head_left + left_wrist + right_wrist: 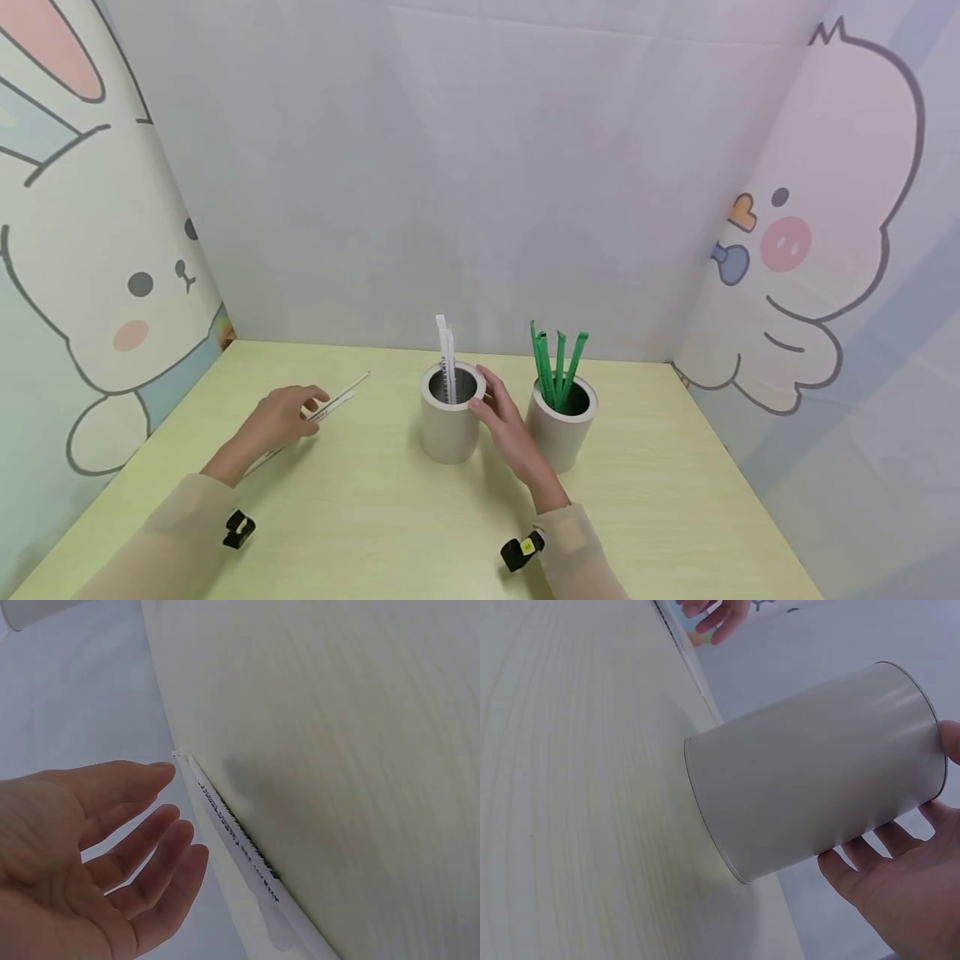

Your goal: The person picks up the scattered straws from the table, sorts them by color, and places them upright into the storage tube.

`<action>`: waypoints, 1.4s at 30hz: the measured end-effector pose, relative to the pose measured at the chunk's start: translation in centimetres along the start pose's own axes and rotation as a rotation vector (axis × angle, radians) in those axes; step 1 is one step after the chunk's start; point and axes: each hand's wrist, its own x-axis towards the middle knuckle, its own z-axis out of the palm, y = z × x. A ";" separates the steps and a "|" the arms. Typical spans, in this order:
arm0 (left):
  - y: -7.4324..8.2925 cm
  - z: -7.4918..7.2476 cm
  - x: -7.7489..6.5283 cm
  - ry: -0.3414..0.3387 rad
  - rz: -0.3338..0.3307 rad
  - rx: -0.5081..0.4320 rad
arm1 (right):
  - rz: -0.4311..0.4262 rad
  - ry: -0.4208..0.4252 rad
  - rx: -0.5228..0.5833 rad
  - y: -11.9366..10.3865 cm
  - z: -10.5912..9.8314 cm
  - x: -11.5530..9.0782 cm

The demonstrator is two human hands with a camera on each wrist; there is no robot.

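On the left of the table lie several white paper-wrapped straws (333,406) with dark print. My left hand (283,418) hovers over them, fingers loosely bent and thumb apart. In the left wrist view a gap shows between its fingertips and the wrapped straws (240,844). My right hand (512,429) holds the side of a white cylindrical canister (448,437), thumb at the rim. The right wrist view shows its fingertips against the canister wall (810,772). Upright white wrapped straws (447,362) stand in that canister.
Right beside my right hand stands a second white canister (558,437) with several green wrapped straws (555,367). The pale wood table (390,533) meets a grey-white backdrop (465,183) behind and cartoon-printed side panels (97,317).
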 end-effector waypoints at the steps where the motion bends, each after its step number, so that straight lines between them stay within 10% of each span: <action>1: -0.1 0.0 -0.1 -0.011 -0.010 0.011 | -0.002 0.001 0.001 0.0 0.0 0.0; 23: -1.6 1.7 -0.1 -0.016 -0.003 0.043 | -0.003 -0.001 0.001 -0.2 0.1 0.1; 42: 3.2 1.2 0.5 0.116 0.116 -0.064 | 0.002 -0.006 0.008 0.0 0.0 0.1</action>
